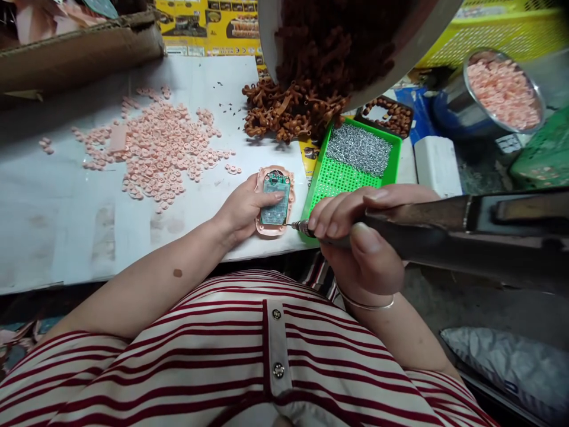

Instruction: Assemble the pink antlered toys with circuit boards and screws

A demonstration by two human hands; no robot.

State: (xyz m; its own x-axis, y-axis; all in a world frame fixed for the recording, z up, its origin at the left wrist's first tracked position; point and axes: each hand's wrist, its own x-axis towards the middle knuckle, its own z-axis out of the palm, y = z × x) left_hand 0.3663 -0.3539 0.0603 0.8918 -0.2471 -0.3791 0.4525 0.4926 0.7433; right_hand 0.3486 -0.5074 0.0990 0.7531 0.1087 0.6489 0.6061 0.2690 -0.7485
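Observation:
My left hand (243,209) is closed around a pink plastic housing (272,230), its thumb lying over the green circuit board (274,207) set inside. In my right hand (360,231) is a dark power screwdriver (427,228), held level with its bit pointing left. The bit's tip meets the lower right corner of the board, or lies very close to it. Just beyond my right hand, a green perforated tray (340,181) holds a heap of small silver screws (360,148).
Small pink plastic pieces (164,148) lie scattered at left. Brown plastic parts (293,112) spill from a tilted white tub (413,41). A metal pot (471,83) of pink pieces, a white block (438,163) and a cardboard box (84,56) stand around the worktable.

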